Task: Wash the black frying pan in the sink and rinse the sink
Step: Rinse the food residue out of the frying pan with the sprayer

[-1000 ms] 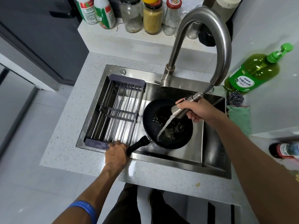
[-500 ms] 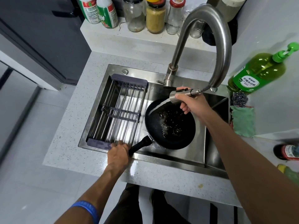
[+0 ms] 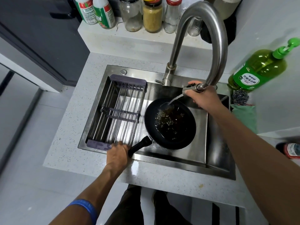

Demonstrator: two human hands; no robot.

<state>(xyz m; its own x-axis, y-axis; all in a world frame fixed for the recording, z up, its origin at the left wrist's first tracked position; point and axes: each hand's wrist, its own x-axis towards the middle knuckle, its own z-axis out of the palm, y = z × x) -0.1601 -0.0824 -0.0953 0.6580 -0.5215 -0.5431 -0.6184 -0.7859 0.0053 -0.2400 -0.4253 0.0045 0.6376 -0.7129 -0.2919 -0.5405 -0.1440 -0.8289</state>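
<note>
- Speckled white countertop [image 3: 68, 143] wraps round a steel sink [image 3: 178, 161] set into it, with a raised ledge along the far side.
- On that ledge stand two red-and-green labelled bottles [image 3: 95, 12] at the left, then a row of glass jars [image 3: 152, 15], one filled with something yellow-brown.
- Across the left part of the sink sits a grey drying rack [image 3: 118, 114] with metal bars.
- Right of the rack, inside the basin, is the black frying pan [image 3: 170, 124], its handle pointing to the near left.
- My left hand [image 3: 117, 155] is curled round the end of that handle, at the near rim of the sink; a blue band [image 3: 86, 208] is on that wrist.
- My right hand [image 3: 206, 98] grips the pull-out spray head [image 3: 191, 89] of the tall curved tap [image 3: 211, 38], fingers wrapped about it, over the far right of the pan.
- Water [image 3: 174, 99] runs from the spray head onto the far inner edge of the pan, and dark, bubbly water pools inside it.
- On the counter to the right of the sink: a green dish soap bottle [image 3: 259, 69] with a pump, a steel scourer [image 3: 240, 97] just near of it, and a green cloth [image 3: 245, 116] nearer still.
- At the right edge, a red-capped bottle [image 3: 290, 151] lies partly out of view.
</note>
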